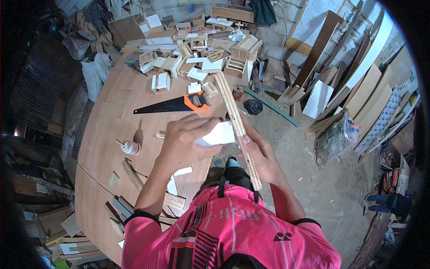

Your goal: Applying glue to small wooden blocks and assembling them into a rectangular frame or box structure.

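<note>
My left hand (183,139) grips a small white block (218,134), fingers curled over its top. The block rests against a long pale wooden strip (229,104) that runs from the pile of small wooden boxes down toward my body. My right hand (260,157) is closed around that strip near its lower half, thumb pressed on its edge beside the white block. Both hands are over the right edge of the brown plywood table (107,134).
A hand saw with an orange and black handle (179,104) lies on the table beyond my hands. A glue bottle (130,147) lies at the left. Small wooden boxes and frames (197,54) crowd the far end. Offcuts (130,197) lie near me. Boards (358,85) lean at the right wall.
</note>
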Tool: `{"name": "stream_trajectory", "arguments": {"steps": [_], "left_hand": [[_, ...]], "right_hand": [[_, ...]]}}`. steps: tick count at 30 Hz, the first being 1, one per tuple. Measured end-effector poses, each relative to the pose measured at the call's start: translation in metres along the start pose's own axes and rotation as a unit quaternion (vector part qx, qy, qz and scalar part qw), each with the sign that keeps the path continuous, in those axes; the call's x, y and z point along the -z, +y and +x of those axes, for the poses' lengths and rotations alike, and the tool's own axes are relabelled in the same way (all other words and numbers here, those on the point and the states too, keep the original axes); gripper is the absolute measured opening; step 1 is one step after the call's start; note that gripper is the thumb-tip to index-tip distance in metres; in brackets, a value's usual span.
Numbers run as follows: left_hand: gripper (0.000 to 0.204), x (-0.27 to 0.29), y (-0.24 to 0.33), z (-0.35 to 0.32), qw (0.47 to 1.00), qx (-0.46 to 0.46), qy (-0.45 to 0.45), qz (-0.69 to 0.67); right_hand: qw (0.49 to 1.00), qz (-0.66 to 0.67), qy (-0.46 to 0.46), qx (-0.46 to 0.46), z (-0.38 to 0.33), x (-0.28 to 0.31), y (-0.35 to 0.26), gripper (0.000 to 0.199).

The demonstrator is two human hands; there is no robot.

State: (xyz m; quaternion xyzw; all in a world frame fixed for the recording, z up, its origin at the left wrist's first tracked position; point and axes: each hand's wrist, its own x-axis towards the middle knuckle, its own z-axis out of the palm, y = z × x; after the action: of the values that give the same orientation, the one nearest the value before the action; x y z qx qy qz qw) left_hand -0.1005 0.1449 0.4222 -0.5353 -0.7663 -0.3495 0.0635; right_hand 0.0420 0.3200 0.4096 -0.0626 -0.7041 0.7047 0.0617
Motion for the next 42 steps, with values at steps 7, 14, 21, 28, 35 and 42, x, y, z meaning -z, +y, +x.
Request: {"name": "stream_trajectory", "arguments": {"steps": [7, 14, 21, 28, 35, 42], "left_hand": [[0.049, 0.001, 0.005, -0.019, 0.998, 0.014, 0.049, -0.043], [0.050, 0.007, 0.012, -0.025, 0.991, 0.079, 0.048, -0.099], [0.049, 0.004, 0.011, -0.027, 0.984, 0.098, 0.074, -0.132], [0.051, 0.009, 0.024, -0.017, 0.986, 0.105, 0.026, -0.126], [0.055, -0.003, 0.029, -0.021, 0.993, 0.080, 0.010, -0.089], [0.050, -0.009, 0.019, -0.018, 0.994, 0.080, 0.048, -0.061]], "right_hand": [[0.996, -0.078, -0.021, -0.035, -0.021, -0.013, -0.010, 0.063], [0.991, -0.133, -0.006, 0.030, -0.028, -0.026, -0.006, 0.061], [0.996, -0.086, 0.017, -0.011, -0.018, -0.034, 0.000, 0.062], [0.999, -0.040, 0.018, -0.007, -0.013, -0.030, -0.002, 0.063], [0.997, -0.068, 0.035, 0.000, -0.011, -0.023, 0.000, 0.063], [0.982, -0.166, 0.072, 0.062, -0.019, -0.022, 0.001, 0.060]]}}
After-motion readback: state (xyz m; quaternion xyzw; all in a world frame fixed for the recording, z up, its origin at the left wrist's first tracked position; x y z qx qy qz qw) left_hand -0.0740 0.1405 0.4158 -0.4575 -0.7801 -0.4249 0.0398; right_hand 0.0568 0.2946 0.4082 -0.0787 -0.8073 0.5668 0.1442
